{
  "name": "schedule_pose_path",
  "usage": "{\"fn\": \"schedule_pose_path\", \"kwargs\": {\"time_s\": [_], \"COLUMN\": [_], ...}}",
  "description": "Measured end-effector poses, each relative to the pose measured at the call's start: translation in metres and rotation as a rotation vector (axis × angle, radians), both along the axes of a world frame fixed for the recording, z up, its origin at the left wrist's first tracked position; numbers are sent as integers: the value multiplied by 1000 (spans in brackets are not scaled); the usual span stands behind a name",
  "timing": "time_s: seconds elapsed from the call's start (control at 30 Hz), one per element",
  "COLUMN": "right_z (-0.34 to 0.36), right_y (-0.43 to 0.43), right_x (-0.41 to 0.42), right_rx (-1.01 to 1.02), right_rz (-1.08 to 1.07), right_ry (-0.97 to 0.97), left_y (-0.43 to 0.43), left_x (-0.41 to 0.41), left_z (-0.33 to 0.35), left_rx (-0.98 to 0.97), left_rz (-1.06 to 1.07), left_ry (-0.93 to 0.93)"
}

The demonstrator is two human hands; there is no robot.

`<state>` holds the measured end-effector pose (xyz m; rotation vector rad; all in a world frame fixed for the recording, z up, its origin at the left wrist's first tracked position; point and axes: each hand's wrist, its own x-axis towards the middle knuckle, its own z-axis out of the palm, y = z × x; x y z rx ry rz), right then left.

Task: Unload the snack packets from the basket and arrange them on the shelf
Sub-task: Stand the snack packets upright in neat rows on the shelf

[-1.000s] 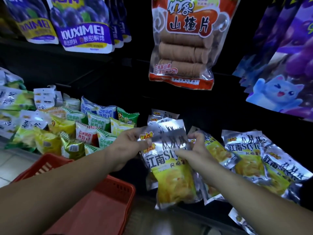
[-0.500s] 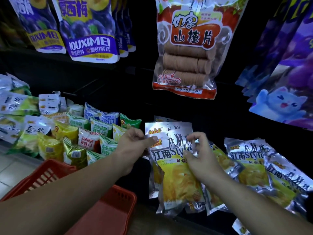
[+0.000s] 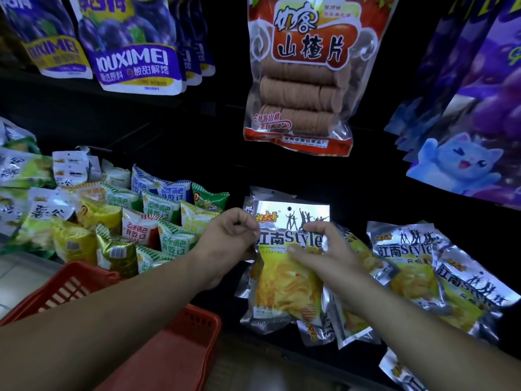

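A silver and yellow snack packet (image 3: 287,280) stands upright at the front of a stack of like packets on the dark shelf (image 3: 352,198). My left hand (image 3: 228,238) pinches its upper left edge. My right hand (image 3: 321,249) grips its right side, thumb across the front and fingers curled over the top right. More packets of the same kind (image 3: 406,266) lie spread to the right. The red plastic basket (image 3: 174,342) sits low under my left forearm; its inside is mostly hidden.
Small green, yellow and red snack bags (image 3: 146,221) crowd the shelf to the left. Purple plum bags (image 3: 135,52), a hawthorn slice bag (image 3: 301,80) and purple cat bags (image 3: 465,153) hang above. A pale floor strip (image 3: 19,272) shows at lower left.
Both hands have carried the packet farther back toward the shelf and set it more upright against the stack. The view has tilted slightly downward.
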<state>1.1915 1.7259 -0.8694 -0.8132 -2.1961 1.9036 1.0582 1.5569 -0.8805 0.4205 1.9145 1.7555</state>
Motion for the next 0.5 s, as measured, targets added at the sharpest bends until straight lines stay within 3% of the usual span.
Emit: {"fn": "schedule_pose_path", "kwargs": {"time_s": [0.23,0.43,0.5], "right_z": [-8,-9,-10], "right_y": [11,4,4], "right_x": [6,0,0], "right_rx": [28,-45,17], "right_rz": [100,174,202], "right_ry": [5,-36,-78], "left_y": [-6,-7,-7], "left_x": [-2,-11,-11], "left_z": [-2,-14,-19], "left_rx": [14,-129,-129], "left_rz": [-105,4,-15], "left_ry": [-14,57,28]}}
